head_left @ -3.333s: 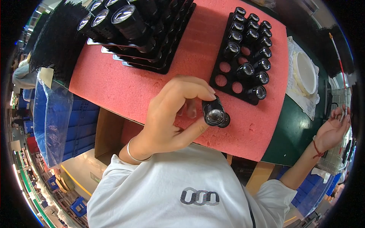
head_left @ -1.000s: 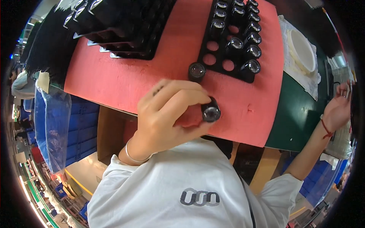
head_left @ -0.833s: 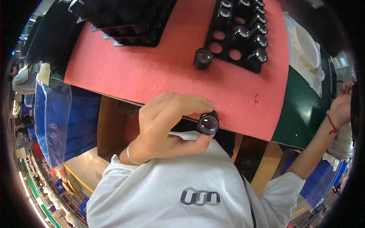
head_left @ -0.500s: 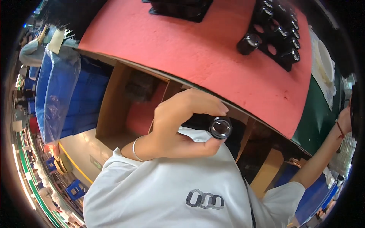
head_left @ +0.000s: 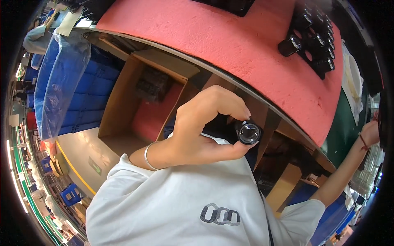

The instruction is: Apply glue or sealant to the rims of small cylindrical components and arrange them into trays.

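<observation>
Between the thumb and forefinger of my left hand (head_left: pixel 205 127) is a small black cylindrical lens (head_left: pixel 249 132), its round glass end facing up. I hold it over the front edge of the pink-topped bench, close to my white shirt. My right hand (head_left: pixel 371 132) is at the far right edge of the view, with a red cord on its wrist. Its fingers are hidden by the dark rim there. At the back right of the bench stands a black holder (head_left: pixel 308 55) with several similar black lenses in it. One lens (head_left: pixel 289 45) is at its left edge.
A pink foam mat (head_left: pixel 197 41) covers the bench. Part of a black tray (head_left: pixel 232 5) shows at the far edge. Below the bench is an open cardboard box (head_left: pixel 119 106). Blue bins (head_left: pixel 88 98) with clear plastic stand at left. A white round dish (head_left: pixel 353 71) lies at right.
The view has tilted, so the bench and its lens holder sit higher and further right. My left hand, still pinching the lens, appears slightly further right and up.
</observation>
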Demonstrator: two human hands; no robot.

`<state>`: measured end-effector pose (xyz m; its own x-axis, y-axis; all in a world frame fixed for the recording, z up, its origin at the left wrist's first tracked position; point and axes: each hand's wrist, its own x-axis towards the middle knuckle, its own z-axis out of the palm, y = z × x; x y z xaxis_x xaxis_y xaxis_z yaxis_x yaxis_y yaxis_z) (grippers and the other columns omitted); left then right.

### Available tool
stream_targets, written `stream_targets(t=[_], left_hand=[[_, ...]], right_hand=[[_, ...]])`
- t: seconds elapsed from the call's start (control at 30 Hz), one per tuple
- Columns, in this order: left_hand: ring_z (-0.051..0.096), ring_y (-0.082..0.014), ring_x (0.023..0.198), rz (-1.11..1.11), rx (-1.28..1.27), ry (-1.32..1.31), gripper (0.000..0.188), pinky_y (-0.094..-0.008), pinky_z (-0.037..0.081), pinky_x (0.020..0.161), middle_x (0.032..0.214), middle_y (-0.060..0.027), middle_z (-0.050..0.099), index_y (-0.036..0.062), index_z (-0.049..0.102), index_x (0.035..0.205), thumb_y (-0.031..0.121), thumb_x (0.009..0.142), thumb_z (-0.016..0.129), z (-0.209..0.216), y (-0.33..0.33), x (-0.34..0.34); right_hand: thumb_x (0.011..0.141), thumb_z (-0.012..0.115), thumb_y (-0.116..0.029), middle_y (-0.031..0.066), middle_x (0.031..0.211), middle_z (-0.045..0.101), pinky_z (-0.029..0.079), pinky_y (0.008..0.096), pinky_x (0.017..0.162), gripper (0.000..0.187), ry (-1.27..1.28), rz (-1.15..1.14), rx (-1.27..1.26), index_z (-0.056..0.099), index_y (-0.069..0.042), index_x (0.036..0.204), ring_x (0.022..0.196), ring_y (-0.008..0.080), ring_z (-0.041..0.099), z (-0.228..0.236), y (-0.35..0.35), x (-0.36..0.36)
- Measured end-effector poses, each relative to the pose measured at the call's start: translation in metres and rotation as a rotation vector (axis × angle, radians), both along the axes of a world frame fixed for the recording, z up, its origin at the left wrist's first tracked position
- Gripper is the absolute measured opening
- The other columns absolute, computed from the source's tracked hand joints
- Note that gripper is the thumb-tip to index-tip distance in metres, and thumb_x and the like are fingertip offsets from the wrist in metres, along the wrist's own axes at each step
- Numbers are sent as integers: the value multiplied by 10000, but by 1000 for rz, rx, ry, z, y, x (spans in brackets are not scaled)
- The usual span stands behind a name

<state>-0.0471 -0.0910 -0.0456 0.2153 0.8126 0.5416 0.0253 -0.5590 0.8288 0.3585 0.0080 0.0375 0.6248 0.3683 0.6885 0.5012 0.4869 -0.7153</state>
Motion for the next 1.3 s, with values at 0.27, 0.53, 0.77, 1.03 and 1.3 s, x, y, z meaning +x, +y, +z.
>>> stream_targets(t=[0.27, 0.53, 0.77, 1.03, 1.3], left_hand=[[505, -170, 729, 32, 20, 31, 403, -248, 419, 650, 808, -110, 493, 8, 466, 831, -25, 529, 730, -1, -2, -4], [510, -169, 735, 43, 53, 12, 409, -250, 425, 659, 813, -112, 491, 11, 464, 831, -28, 524, 732, -5, -1, -5], [517, -168, 746, 23, 46, -5, 403, -248, 435, 660, 826, -120, 498, 8, 474, 826, -30, 521, 736, -7, -2, -3], [514, -165, 736, 13, 34, 8, 394, -246, 435, 654, 825, -123, 499, 7, 475, 820, -30, 525, 733, -8, -2, -1], [530, -150, 619, 118, 7, -116, 265, -223, 431, 554, 713, -71, 553, 23, 533, 751, 38, 551, 706, -9, -1, 7]], right_hand=[[808, 485, -114, 36, 636, 530, 355, 183, 524, 154, -93, 166, -82, 573, -2, 751, 560, 111, 473, -18, 11, 106], [816, 472, -127, 57, 689, 545, 374, 200, 557, 162, -92, 98, -66, 573, -1, 802, 607, 126, 495, -16, 10, 64], [830, 466, -153, 78, 754, 574, 413, 211, 622, 189, 121, 409, 13, 570, 1, 864, 681, 149, 540, -19, 10, 90], [823, 478, -137, 76, 762, 581, 425, 214, 637, 177, -50, 90, -72, 574, 0, 880, 691, 149, 552, -22, 11, 99], [812, 487, -108, 72, 747, 581, 427, 220, 623, 149, -76, 78, -56, 577, 1, 860, 668, 154, 551, -21, 11, 94]])
